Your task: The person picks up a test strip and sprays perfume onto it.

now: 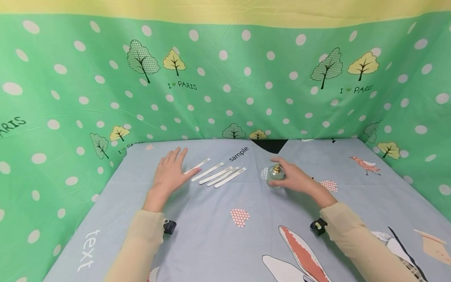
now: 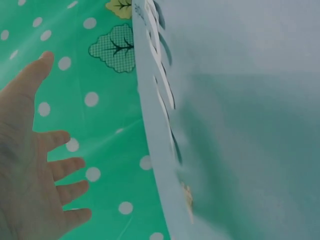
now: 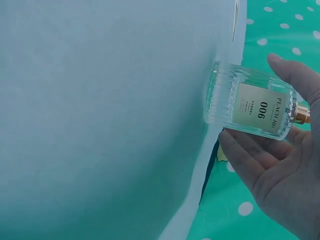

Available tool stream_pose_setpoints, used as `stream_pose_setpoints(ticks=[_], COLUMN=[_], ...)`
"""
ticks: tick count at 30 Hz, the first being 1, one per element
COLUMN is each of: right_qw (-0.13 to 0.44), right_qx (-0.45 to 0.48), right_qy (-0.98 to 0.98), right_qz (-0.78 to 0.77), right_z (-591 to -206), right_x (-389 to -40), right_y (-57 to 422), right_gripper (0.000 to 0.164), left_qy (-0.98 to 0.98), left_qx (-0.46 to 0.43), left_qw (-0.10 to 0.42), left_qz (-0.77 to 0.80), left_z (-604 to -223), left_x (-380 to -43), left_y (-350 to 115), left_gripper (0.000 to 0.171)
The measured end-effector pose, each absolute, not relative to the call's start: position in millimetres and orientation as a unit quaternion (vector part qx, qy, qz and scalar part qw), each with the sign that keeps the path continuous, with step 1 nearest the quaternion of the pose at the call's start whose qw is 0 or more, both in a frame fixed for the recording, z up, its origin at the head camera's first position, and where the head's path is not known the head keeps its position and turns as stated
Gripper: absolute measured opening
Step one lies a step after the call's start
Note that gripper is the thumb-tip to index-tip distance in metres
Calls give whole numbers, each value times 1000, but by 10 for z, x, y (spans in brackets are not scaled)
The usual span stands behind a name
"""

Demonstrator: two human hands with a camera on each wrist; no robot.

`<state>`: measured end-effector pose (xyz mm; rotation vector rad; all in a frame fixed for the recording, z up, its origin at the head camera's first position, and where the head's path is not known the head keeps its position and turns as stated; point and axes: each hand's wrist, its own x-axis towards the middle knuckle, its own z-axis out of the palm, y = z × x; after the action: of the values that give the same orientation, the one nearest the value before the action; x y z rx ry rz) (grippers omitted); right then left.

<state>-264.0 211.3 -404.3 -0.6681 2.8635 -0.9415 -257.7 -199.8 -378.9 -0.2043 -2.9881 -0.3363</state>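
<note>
A clear ribbed glass perfume bottle (image 1: 276, 177) with a gold spray top stands upright on the cloth. Its pale label (image 3: 260, 107) reads "006". Around it is my right hand (image 1: 297, 178), thumb on one side and fingers on the other; the right wrist view shows the thumb tip raised off the glass. Several slim white paper strips (image 1: 220, 175) with small print at one end lie side by side, slanting, left of centre. My left hand (image 1: 169, 171) hovers beside them, fingers spread and holding nothing. Its thumb comes close to the leftmost strip.
A blue-grey printed cloth (image 1: 211, 227) covers the table. Green dotted fabric (image 1: 211, 78) hangs along the back and both sides. A black wrist camera (image 1: 170, 226) sits by the left sleeve, and another camera (image 1: 318, 226) by the right sleeve.
</note>
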Motion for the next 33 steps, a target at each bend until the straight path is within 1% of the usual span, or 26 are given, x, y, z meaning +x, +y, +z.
stream_pose_setpoints(ticks=[6,10,14,19,26,33], right_qw=[24,24,27,31,24,39], right_qx=[-218,-218,-214,-206,-206,-192], right_qy=[920,913,910,910,916,917], right_qz=[-326,-344,-354,-359,-344,-347], right_z=[-4039,-4040,-4041,-4028,-4053,-4098], right_x=[-2628,-2632,-2637,-2640,-2668,-2657], right_y=[2156,2174,2183,2197,2178,2149], right_gripper=[71,60,53,52,52,53], left_qy=[-986,-985,-984,-982,-981,-978], left_qx=[-83,-90,-93,-103,-103,-115], left_qw=[76,78,79,83,59,46], left_qz=[-122,-123,-127,-135,-153,-170], left_z=[-3759,-3744,-3726,-3704,-3700,-3710], left_x=[-2565,-2560,-2540,-2511,-2481,-2436], left_y=[-1912,-1860,-1806,-1740,-1667,-1596], left_gripper=[97,98,97,96,95,91])
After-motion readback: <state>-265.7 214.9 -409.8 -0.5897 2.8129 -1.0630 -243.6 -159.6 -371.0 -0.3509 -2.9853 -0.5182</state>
